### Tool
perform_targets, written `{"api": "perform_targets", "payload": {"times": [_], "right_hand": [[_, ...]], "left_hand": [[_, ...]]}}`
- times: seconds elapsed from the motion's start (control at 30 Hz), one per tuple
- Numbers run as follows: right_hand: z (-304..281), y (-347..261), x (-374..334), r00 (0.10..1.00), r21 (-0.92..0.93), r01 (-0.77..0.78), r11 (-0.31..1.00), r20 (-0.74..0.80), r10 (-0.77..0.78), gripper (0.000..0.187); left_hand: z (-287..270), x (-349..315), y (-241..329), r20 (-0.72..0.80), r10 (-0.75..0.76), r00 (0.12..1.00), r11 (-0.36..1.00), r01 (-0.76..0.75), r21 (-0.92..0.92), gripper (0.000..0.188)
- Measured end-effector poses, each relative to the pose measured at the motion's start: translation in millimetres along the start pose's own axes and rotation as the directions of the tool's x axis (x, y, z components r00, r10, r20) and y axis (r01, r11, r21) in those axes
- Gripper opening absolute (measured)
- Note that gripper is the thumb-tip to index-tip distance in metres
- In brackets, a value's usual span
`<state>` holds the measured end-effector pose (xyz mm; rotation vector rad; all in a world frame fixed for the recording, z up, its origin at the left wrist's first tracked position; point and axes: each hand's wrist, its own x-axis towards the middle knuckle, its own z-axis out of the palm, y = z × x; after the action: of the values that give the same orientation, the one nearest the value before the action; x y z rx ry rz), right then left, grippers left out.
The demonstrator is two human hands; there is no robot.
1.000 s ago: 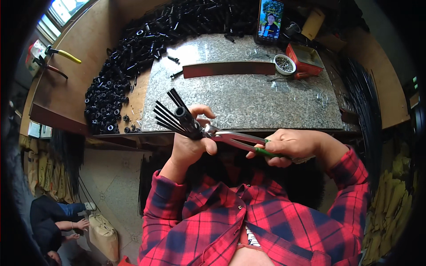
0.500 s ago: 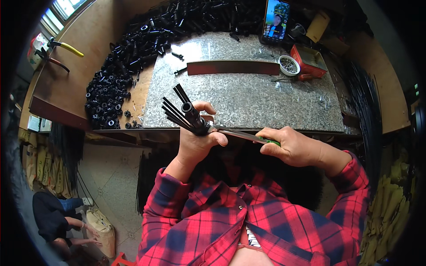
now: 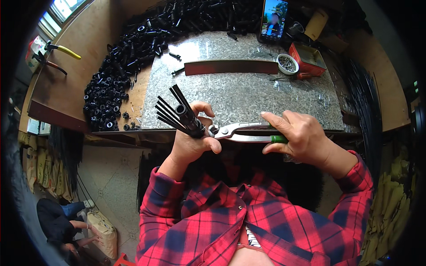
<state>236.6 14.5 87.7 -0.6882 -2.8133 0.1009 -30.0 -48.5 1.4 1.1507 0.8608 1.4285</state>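
Observation:
My left hand point(image 3: 191, 144) is wrapped round a bundle of thin black rods point(image 3: 167, 114) with a black tubular hub point(image 3: 184, 116) among them. The rods fan out up and to the left. Green-handled pliers point(image 3: 239, 132) lie across from the right, their silver jaws parted at the lower end of the bundle, by my left thumb. Whether the jaws touch a part there is too small to tell. My right hand point(image 3: 301, 135) grips the pliers' handles, which stand apart. Both hands are held just in front of the speckled work board point(image 3: 248, 97).
A large heap of black plastic parts point(image 3: 111, 84) covers the board's left and back. A dark strip point(image 3: 230, 67), a white cup of small bits point(image 3: 287, 64), a red box point(image 3: 307, 60) and a phone point(image 3: 273, 20) lie beyond. Another person point(image 3: 57, 224) handles a tan sack point(image 3: 103, 230) at lower left.
The pliers have turned so their face shows, and their handles have spread apart. My right hand has opened wider on them. My left hand and the bundle have shifted slightly left.

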Motion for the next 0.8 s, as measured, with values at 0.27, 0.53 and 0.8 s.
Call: {"api": "perform_targets", "payload": {"times": [0.27, 0.53, 0.8], "right_hand": [[-23, -5, 0, 0.997, -0.224, 0.074, 0.972, -0.008, -0.078, 0.072], [-25, -5, 1, 0.996, -0.300, 0.091, 0.950, 0.045, -0.081, 0.071], [18, 7, -10, 0.911, 0.595, -0.319, 0.738, 0.406, 0.066, 0.053]], "left_hand": [[8, 3, -4, 0.050, -0.007, 0.999, 0.999, 0.006, 0.031, 0.076], [16, 6, -6, 0.021, -0.003, 1.000, 0.993, 0.000, 0.119, 0.062], [15, 7, -17, -0.043, 0.090, 0.995, 0.976, -0.096, -0.197, 0.050]]}}
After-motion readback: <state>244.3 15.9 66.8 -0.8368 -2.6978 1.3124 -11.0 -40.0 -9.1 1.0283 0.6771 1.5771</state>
